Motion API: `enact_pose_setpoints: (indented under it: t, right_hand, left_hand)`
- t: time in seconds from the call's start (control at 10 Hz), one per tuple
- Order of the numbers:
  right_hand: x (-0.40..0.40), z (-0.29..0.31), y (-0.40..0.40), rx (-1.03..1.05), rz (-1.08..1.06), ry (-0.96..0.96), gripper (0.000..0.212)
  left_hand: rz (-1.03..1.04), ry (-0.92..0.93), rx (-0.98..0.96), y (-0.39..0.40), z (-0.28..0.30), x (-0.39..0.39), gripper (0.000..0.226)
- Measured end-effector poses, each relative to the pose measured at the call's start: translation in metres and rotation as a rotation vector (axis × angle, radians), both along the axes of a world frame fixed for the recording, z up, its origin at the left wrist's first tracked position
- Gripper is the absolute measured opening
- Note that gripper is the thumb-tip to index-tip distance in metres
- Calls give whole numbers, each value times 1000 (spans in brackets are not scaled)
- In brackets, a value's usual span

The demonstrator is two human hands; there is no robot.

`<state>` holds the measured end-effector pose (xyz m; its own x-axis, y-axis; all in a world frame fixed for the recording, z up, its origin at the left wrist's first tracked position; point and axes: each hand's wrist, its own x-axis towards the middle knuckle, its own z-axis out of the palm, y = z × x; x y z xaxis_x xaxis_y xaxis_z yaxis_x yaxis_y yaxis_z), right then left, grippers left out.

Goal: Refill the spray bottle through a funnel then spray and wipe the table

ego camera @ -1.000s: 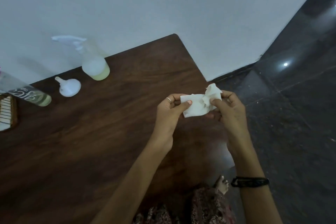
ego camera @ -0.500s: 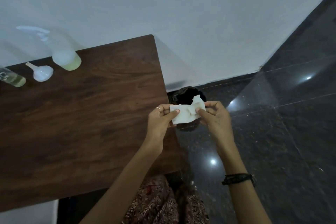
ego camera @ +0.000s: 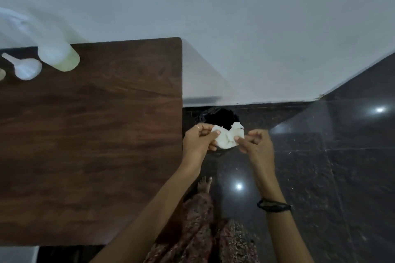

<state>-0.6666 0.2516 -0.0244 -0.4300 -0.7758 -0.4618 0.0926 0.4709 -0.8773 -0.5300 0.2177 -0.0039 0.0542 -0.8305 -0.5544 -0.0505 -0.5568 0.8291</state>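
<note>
Both hands have carried the crumpled white tissue [ego camera: 228, 138] off the table's right edge since 1 second ago, when they held it above the wood; it now hangs over a black-lined bin [ego camera: 220, 116] on the dark tiled floor [ego camera: 342, 166], with the bin's opening directly behind it. At the table's [ego camera: 96, 134] far left corner the spray bottle [ego camera: 56, 53] stands with pale green liquid in its base, the white funnel [ego camera: 26, 67] lies just beside it on its left, and a sliver of another bottle [ego camera: 1, 74] shows at the frame's left edge. A white wall [ego camera: 213, 17] rises behind. The left hand [ego camera: 197, 142] pinches the tissue's left end between thumb and curled fingers, a ring on 1 finger. The right hand [ego camera: 255, 147] pinches the right end with thumb and forefinger, its other fingers loosely curled, a dark band [ego camera: 274, 207] around the wrist. A bare foot [ego camera: 204, 184] shows below.
</note>
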Motion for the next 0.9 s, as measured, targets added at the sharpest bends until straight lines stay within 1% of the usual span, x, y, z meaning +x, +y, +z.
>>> enact_pose_setpoints:
  t: [0.1,0.2,0.3,0.4,0.5,0.6,0.7,0.8,0.9]
  right_hand:
    - [-26,-29,-26,42,14,48,26]
    - [-46,-69,-56,126,73,115,18]
    - [-60,-124,-93,205,114,110,18]
    - [-68,-183,-133,235,161,117,17]
    - [-77,-243,-164,264,295,215,11]
    - [-90,-289,-184,306,446,275,12]
    - [-101,-319,-194,333,610,283,19]
    - [-105,-323,-197,359,597,224,7]
    - [-100,-307,-194,331,522,110,2]
  left_hand:
    - [23,-16,67,-20,-33,-31,12]
    - [119,-98,155,-40,-80,-56,10]
    - [291,-130,288,-72,-136,-79,10]
    - [364,-182,334,-110,-193,-94,12]
    - [336,-223,353,-141,-245,-101,20]
    - [269,-168,430,-155,-283,-109,27]
    - [225,-145,434,-158,-307,-117,31]
    - [352,-140,423,-153,-307,-122,25]
    - [500,-61,426,-144,-295,-131,18]
